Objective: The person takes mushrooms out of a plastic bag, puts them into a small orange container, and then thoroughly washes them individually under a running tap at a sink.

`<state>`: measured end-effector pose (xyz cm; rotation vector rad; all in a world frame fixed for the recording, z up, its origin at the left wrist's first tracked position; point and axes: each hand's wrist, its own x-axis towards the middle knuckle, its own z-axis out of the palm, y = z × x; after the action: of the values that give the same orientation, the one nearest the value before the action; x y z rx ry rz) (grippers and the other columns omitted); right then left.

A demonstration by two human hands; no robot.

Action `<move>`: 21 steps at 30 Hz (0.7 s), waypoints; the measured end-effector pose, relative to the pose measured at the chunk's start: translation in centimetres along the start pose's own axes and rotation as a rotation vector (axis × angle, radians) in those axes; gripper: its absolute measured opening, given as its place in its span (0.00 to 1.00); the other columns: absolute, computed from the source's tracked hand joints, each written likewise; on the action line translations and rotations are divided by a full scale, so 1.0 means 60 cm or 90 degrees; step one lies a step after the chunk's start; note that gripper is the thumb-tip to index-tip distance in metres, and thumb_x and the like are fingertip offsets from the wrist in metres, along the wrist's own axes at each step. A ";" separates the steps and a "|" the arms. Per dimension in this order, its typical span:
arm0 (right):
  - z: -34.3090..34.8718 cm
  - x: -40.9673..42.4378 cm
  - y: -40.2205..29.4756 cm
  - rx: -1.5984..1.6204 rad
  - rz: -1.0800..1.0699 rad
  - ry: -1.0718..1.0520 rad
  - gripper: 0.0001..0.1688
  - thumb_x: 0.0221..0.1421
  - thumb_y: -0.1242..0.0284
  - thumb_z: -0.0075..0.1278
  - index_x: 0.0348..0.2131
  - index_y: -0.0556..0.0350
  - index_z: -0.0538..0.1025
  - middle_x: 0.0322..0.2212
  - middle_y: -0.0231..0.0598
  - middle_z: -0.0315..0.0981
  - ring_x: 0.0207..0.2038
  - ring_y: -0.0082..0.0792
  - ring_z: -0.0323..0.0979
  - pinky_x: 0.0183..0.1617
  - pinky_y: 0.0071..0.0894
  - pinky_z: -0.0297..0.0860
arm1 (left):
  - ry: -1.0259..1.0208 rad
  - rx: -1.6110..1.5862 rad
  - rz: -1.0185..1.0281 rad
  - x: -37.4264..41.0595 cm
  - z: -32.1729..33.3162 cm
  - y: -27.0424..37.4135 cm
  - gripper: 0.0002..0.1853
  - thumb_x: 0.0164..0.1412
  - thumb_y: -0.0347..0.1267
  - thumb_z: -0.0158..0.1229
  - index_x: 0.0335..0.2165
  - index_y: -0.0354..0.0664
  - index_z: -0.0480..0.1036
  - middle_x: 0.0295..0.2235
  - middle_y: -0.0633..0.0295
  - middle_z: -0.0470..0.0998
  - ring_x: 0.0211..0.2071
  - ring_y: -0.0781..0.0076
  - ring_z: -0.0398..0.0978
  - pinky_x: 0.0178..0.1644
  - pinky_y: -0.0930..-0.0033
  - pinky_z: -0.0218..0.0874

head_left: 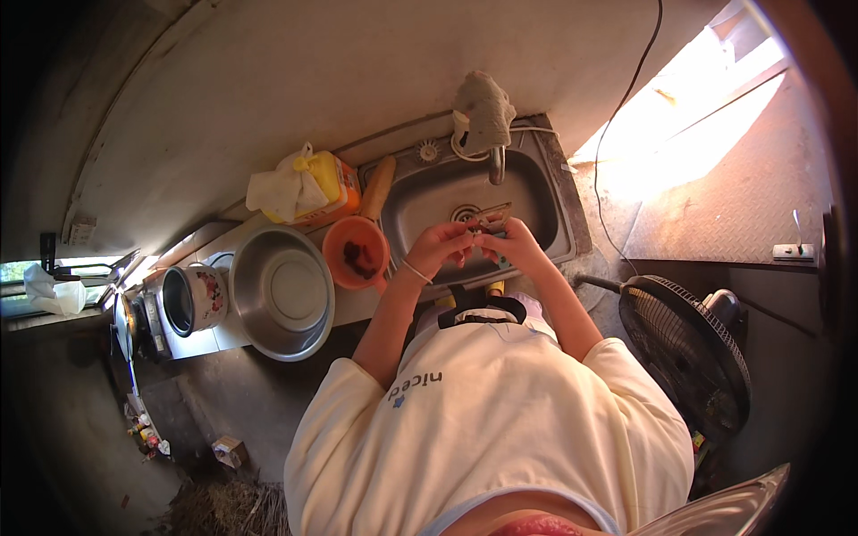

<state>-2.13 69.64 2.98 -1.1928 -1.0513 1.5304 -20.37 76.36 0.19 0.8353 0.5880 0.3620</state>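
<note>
Both my hands are over the stainless steel sink (436,184), their fingertips meeting near the drain (464,213). My left hand (439,246), with a thin band on its wrist, pinches one side of a small brownish item (495,212). My right hand (515,242) grips the same item from the other side. It has a thin, flat edge, but fingers cover much of it and I cannot tell its kind. A bit of teal (503,260) shows under my right hand. The metal faucet (497,167), wrapped in a grey cloth (484,110), stands behind my hands.
Left of the sink are an orange plastic dipper (332,262) with dark red pieces inside, a large metal basin (244,295), a floral pot (209,298), a yellow-orange jug (343,181) and a long tan object (380,187). A black fan (684,355) stands to the right.
</note>
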 end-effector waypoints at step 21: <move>-0.022 0.013 0.042 -0.097 -0.093 0.174 0.10 0.51 0.79 0.48 0.36 0.64 0.72 0.26 0.34 0.74 0.22 0.19 0.70 0.25 0.19 0.67 | 0.268 0.458 0.169 0.035 0.051 0.006 0.14 0.52 0.32 0.60 0.35 0.32 0.73 0.28 0.60 0.78 0.27 0.81 0.75 0.31 0.80 0.66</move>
<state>-1.33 69.95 0.17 -1.3555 -1.0593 1.1538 -16.88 75.87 1.36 1.5556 1.0310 0.5887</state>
